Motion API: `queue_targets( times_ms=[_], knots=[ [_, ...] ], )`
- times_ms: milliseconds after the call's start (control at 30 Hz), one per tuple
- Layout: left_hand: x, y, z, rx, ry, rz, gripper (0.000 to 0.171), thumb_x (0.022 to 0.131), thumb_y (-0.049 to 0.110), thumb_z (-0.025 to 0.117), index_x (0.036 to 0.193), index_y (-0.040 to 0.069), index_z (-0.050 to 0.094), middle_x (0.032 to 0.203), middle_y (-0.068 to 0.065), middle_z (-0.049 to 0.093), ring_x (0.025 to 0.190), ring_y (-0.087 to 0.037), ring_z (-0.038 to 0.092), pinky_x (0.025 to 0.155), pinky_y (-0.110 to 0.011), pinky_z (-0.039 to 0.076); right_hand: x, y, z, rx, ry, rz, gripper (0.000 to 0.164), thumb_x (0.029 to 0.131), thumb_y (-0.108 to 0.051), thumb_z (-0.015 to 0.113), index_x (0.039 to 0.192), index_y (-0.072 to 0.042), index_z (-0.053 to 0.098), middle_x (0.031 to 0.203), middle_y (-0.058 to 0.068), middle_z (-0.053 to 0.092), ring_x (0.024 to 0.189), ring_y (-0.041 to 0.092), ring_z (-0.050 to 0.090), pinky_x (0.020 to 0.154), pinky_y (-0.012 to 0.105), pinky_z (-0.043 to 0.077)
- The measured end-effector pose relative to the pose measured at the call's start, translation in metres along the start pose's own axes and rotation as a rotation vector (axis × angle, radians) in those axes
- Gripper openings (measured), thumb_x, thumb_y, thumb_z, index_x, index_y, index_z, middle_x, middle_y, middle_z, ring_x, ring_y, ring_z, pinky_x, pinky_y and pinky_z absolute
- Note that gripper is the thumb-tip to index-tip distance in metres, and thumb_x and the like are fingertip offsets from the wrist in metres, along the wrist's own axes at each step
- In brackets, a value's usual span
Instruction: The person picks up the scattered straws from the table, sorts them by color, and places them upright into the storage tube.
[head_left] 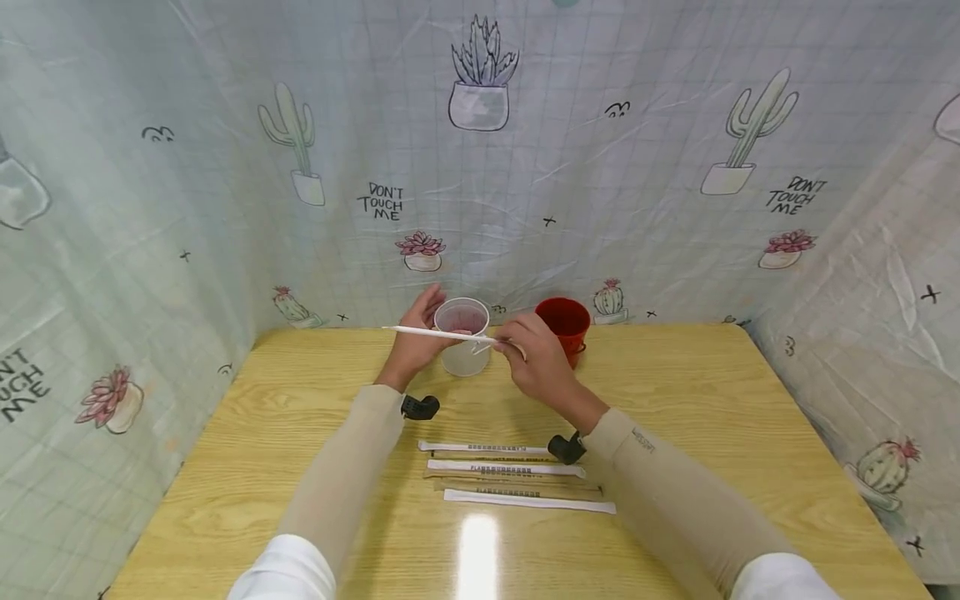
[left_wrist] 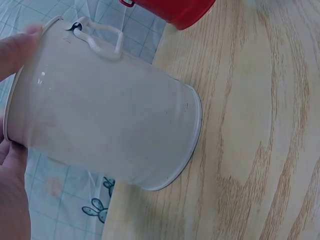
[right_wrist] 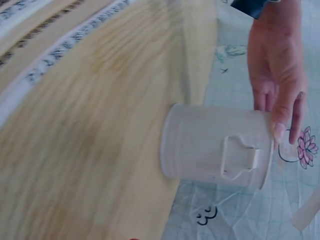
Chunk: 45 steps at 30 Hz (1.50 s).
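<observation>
At the far side of the table, a small white metal bucket point(head_left: 465, 360) stands upright with a wire handle loop on its side. My left hand point(head_left: 414, 346) grips it by the rim, its thumb point(right_wrist: 282, 107) on the near side in the right wrist view. The bucket's white wall point(left_wrist: 110, 105) fills much of the left wrist view. My right hand point(head_left: 538, 354) pinches the right end of a long white paper-wrapped straw point(head_left: 427, 332), which lies nearly level across the bucket's front in the head view, pointing left.
A red bucket point(head_left: 573, 354) stands to the right of the white one, behind my right hand. Nearer me, several wrapped straws, white and brown, lie side by side on the wooden table point(head_left: 300, 417). A printed cloth curtain point(head_left: 480, 208) hangs behind and along both sides.
</observation>
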<state>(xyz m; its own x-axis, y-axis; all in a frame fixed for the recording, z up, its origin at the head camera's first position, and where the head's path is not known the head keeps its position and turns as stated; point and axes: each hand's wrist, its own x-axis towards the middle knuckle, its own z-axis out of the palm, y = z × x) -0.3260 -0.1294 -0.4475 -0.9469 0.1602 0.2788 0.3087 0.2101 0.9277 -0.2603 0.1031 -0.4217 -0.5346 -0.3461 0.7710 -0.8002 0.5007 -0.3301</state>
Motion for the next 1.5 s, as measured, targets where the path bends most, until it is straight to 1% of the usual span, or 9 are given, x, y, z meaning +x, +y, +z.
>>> queue_targets(
  times_ms=[100, 267, 400, 700, 833, 1000, 1267, 1300, 1500],
  knots=[
    [-0.001, 0.001, -0.001, 0.014, -0.007, -0.022, 0.1, 0.082, 0.004, 0.087, 0.164, 0.005, 0.029, 0.163, -0.023, 0.043, 0.153, -0.035, 0.041, 0.128, -0.046, 0.033, 0.008, 0.0, 0.003, 0.014, 0.016, 0.031, 0.01, 0.088, 0.002, 0.078, 0.094, -0.003, 0.072, 0.092, 0.01, 0.07, 0.089, 0.025, 0.06, 0.081, 0.039, 0.054],
    [-0.002, 0.003, -0.001, 0.024, -0.008, -0.039, 0.097, 0.082, 0.011, 0.089, 0.162, 0.007, 0.034, 0.161, -0.019, 0.046, 0.151, -0.033, 0.045, 0.128, -0.044, 0.034, 0.024, 0.001, 0.008, 0.071, 0.011, 0.15, 0.006, 0.094, 0.0, 0.073, 0.1, -0.003, 0.072, 0.096, 0.013, 0.072, 0.092, 0.028, 0.063, 0.084, 0.044, 0.059],
    [-0.001, 0.002, -0.001, 0.027, -0.012, -0.038, 0.1, 0.082, 0.012, 0.09, 0.163, 0.008, 0.031, 0.162, -0.019, 0.044, 0.153, -0.033, 0.043, 0.129, -0.044, 0.032, 0.038, 0.002, 0.014, 0.112, 0.006, 0.219, 0.005, 0.096, -0.002, 0.07, 0.101, -0.001, 0.072, 0.096, 0.016, 0.071, 0.092, 0.03, 0.065, 0.084, 0.049, 0.06],
    [0.0, 0.001, -0.002, 0.022, -0.009, -0.043, 0.099, 0.083, 0.013, 0.089, 0.164, 0.01, 0.032, 0.163, -0.019, 0.044, 0.153, -0.034, 0.042, 0.128, -0.045, 0.033, 0.055, 0.009, 0.033, 0.125, -0.055, 0.257, 0.008, 0.098, -0.005, 0.069, 0.104, 0.0, 0.073, 0.098, 0.016, 0.072, 0.092, 0.031, 0.066, 0.084, 0.047, 0.06],
    [-0.001, 0.003, -0.002, 0.001, -0.011, -0.053, 0.098, 0.082, 0.01, 0.089, 0.163, 0.008, 0.033, 0.162, -0.02, 0.043, 0.153, -0.035, 0.041, 0.128, -0.045, 0.033, 0.054, 0.015, 0.043, 0.11, -0.102, 0.289, 0.009, 0.097, -0.004, 0.07, 0.104, 0.0, 0.074, 0.097, 0.014, 0.073, 0.092, 0.029, 0.065, 0.082, 0.044, 0.057],
    [0.0, 0.005, -0.003, -0.015, -0.014, -0.057, 0.093, 0.083, 0.007, 0.088, 0.161, 0.009, 0.037, 0.162, -0.017, 0.044, 0.153, -0.036, 0.041, 0.128, -0.044, 0.035, 0.051, 0.018, 0.05, 0.103, -0.157, 0.311, 0.011, 0.095, -0.005, 0.072, 0.105, -0.002, 0.077, 0.098, 0.013, 0.075, 0.093, 0.029, 0.065, 0.085, 0.045, 0.058],
    [0.001, 0.002, -0.002, 0.056, -0.014, -0.046, 0.09, 0.082, 0.01, 0.089, 0.158, 0.005, 0.04, 0.161, -0.017, 0.048, 0.152, -0.033, 0.044, 0.126, -0.047, 0.038, 0.039, 0.024, 0.042, 0.111, -0.229, 0.388, 0.022, 0.098, -0.011, 0.071, 0.118, -0.001, 0.075, 0.112, 0.015, 0.075, 0.102, 0.03, 0.067, 0.094, 0.048, 0.059],
    [-0.001, 0.006, -0.002, 0.062, -0.015, -0.05, 0.091, 0.083, 0.009, 0.088, 0.159, 0.003, 0.038, 0.161, -0.018, 0.046, 0.152, -0.035, 0.044, 0.125, -0.048, 0.038, 0.038, 0.024, 0.039, 0.099, -0.234, 0.395, 0.023, 0.099, -0.013, 0.071, 0.119, -0.002, 0.075, 0.114, 0.015, 0.075, 0.104, 0.031, 0.068, 0.095, 0.048, 0.058],
    [0.0, 0.008, -0.003, 0.06, -0.004, -0.038, 0.089, 0.082, 0.01, 0.089, 0.157, 0.001, 0.042, 0.159, -0.021, 0.048, 0.148, -0.038, 0.047, 0.123, -0.053, 0.039, 0.021, 0.017, 0.022, 0.081, -0.213, 0.3, 0.019, 0.095, -0.01, 0.074, 0.112, -0.002, 0.078, 0.109, 0.013, 0.077, 0.1, 0.03, 0.066, 0.086, 0.049, 0.059]
  ],
)
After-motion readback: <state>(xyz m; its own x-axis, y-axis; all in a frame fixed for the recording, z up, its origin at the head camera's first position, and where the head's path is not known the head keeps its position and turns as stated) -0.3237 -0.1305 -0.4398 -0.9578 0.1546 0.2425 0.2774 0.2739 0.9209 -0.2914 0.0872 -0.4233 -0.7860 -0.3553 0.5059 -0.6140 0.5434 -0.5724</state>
